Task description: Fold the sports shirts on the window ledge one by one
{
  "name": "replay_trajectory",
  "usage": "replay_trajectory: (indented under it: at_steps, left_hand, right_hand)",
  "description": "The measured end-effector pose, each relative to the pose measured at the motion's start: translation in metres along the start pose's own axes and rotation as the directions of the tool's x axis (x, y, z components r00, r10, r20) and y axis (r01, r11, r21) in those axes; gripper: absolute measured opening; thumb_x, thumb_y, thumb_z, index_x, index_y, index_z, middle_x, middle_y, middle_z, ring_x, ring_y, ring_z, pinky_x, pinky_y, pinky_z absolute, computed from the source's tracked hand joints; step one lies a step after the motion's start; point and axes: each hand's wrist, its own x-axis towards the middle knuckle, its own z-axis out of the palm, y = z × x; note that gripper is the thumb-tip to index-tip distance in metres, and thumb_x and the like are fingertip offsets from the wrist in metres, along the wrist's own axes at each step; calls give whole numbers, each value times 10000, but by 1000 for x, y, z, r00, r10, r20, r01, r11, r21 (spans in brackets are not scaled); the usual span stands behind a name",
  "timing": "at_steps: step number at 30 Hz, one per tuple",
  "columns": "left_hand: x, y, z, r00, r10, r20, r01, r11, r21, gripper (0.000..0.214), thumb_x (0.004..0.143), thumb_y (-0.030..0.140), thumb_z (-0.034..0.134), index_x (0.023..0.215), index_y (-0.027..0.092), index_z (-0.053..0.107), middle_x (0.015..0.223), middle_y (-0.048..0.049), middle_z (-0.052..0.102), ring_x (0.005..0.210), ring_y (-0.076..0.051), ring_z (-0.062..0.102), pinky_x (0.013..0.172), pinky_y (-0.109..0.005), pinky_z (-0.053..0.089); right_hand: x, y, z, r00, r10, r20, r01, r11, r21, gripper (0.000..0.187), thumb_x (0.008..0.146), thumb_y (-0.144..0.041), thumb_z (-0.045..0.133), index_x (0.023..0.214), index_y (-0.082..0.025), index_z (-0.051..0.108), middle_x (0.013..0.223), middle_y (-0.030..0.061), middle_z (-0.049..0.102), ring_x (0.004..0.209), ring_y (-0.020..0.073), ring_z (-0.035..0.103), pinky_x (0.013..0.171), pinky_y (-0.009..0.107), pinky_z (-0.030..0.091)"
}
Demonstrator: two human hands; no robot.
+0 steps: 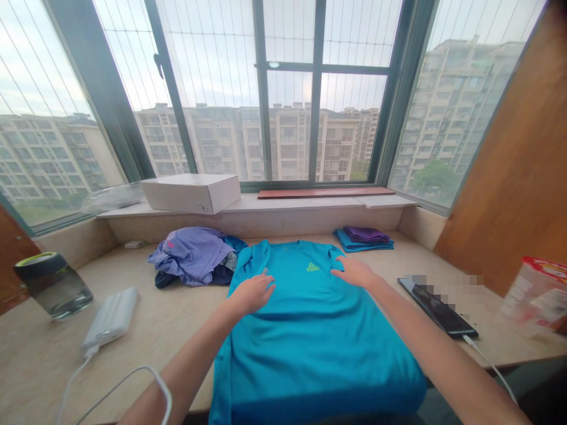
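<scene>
A teal T-shirt (305, 330) with a small yellow-green logo lies spread flat, front up, on the beige stone counter (177, 319). My left hand (253, 292) rests on the shirt's left chest area, fingers stretched forward and slightly apart. My right hand (355, 271) lies flat on the shirt near its right shoulder, fingers extended toward the collar. Neither hand holds anything.
A heap of purple and blue clothes (195, 255) lies left of the shirt. Folded purple and blue garments (364, 237) sit at the back right. A white power bank (111, 317) with cable, a glass jar (53, 284), a phone (438, 310), a plastic container (535, 295) and a white box (190, 192) surround the spot.
</scene>
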Motion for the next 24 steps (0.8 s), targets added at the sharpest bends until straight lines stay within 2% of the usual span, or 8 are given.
replay_trajectory:
  at_steps: [2, 4, 7, 9, 14, 17, 20, 24]
  left_hand:
    - [23, -1, 6, 1000, -4, 18, 3, 998, 57, 400, 927, 335, 505, 1272, 190, 648, 1379, -186, 609, 1311, -370, 536, 1079, -492, 419]
    - [38, -10, 16, 997, -83, 8, 82, 992, 94, 471, 940, 346, 488, 1363, 155, 571, 1491, -210, 499, 1400, -389, 434, 1131, -539, 346]
    - [46, -31, 30, 981, -193, -35, 195, 979, 64, 525, 971, 416, 438, 1412, 142, 518, 1530, -221, 448, 1439, -393, 375, 1141, -573, 309]
    - [48, -46, 34, 976, -196, -97, 198, 980, 18, 548, 987, 438, 392, 1426, 129, 502, 1520, -220, 461, 1441, -364, 381, 1149, -526, 318]
    - [47, -76, 23, 920, -242, -309, 258, 966, 11, 524, 990, 347, 323, 1406, 92, 514, 1473, -209, 503, 1411, -323, 417, 1162, -450, 322]
    - [42, -86, 14, 857, -315, -408, 394, 911, 122, 515, 950, 230, 361, 1402, 35, 512, 1475, -252, 476, 1416, -354, 390, 1169, -476, 293]
    - [37, -88, 11, 808, -428, -404, 533, 823, 195, 558, 941, 237, 434, 1452, 15, 461, 1484, -296, 443, 1413, -407, 380, 1144, -528, 311]
    - [35, -86, 13, 835, -459, -304, 534, 810, 243, 566, 968, 220, 425, 1527, 128, 406, 1531, -264, 404, 1436, -417, 355, 1137, -544, 318]
  right_hand:
    - [12, 4, 10, 995, 89, -54, -90, 996, -23, 563, 882, -553, 607, 1332, -215, 591, 1309, 166, 655, 1209, 349, 603, 955, 437, 478]
    - [19, 10, 20, 982, 163, -97, -167, 986, -29, 508, 892, -538, 588, 1278, -212, 626, 1246, 176, 683, 1166, 355, 628, 920, 458, 492]
    - [23, 21, 28, 953, 254, -167, -260, 965, -18, 397, 916, -477, 541, 1178, -219, 693, 1119, 176, 728, 1077, 352, 671, 870, 461, 507]
    - [25, 32, 26, 926, 305, -221, -312, 950, 0, 380, 931, -448, 503, 1143, -221, 722, 1081, 181, 737, 1052, 346, 681, 865, 449, 505]
    - [26, 67, 12, 832, 420, -362, -423, 903, 76, 502, 980, -439, 343, 1250, -211, 700, 1135, 221, 718, 1065, 372, 674, 864, 468, 497]
    - [26, 85, 9, 792, 442, -421, -429, 894, 130, 527, 982, -409, 332, 1352, -184, 633, 1196, 217, 702, 1101, 374, 659, 895, 473, 489]
    - [28, 92, 17, 797, 401, -451, -360, 916, 179, 503, 973, -354, 354, 1365, -183, 619, 1247, 170, 696, 1130, 338, 650, 943, 442, 479]
    - [38, 91, 31, 816, 334, -472, -246, 939, 240, 520, 954, -374, 386, 1382, -165, 596, 1313, 146, 667, 1171, 305, 633, 997, 394, 467]
